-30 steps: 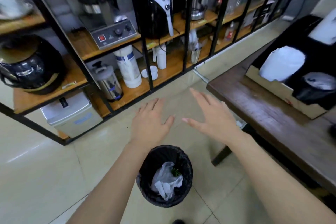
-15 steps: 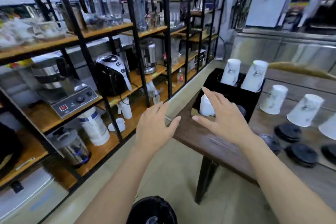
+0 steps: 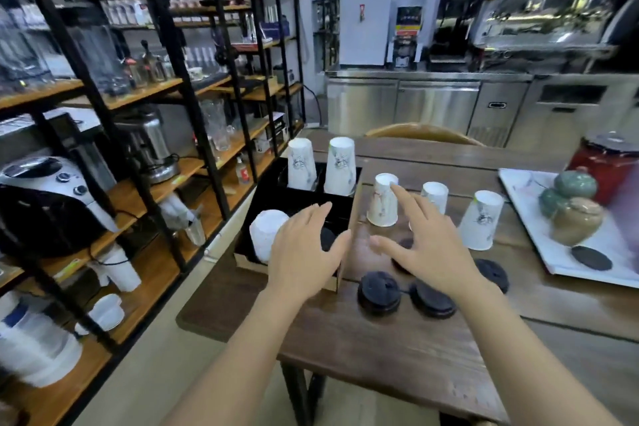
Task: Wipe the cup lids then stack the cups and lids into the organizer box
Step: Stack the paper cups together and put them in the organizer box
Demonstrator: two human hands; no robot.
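Observation:
A black organizer box (image 3: pixel 301 195) sits at the left end of the wooden table (image 3: pixel 387 339). Two upside-down white cups (image 3: pixel 340 166) stand in its far compartments, and a white roll (image 3: pixel 268 239) fills its near left one. Three more upturned cups (image 3: pixel 382 201) stand in a row on the table to the right. Several black lids (image 3: pixel 378 290) lie in front of them. My left hand (image 3: pixel 304 252) hovers open over the box's near right part. My right hand (image 3: pixel 425 242) is open above the lids, holding nothing.
A white tray (image 3: pixel 539 235) with ceramic jars and one black lid is at the right. Beyond it stands a red pot (image 3: pixel 605 162). Metal shelving (image 3: pixel 138 114) loaded with appliances runs along the left. A chair back (image 3: pixel 422 133) and steel counters lie behind the table.
The view swung up and right from the bin on the floor to the table. Both open hands came over the box and lids.

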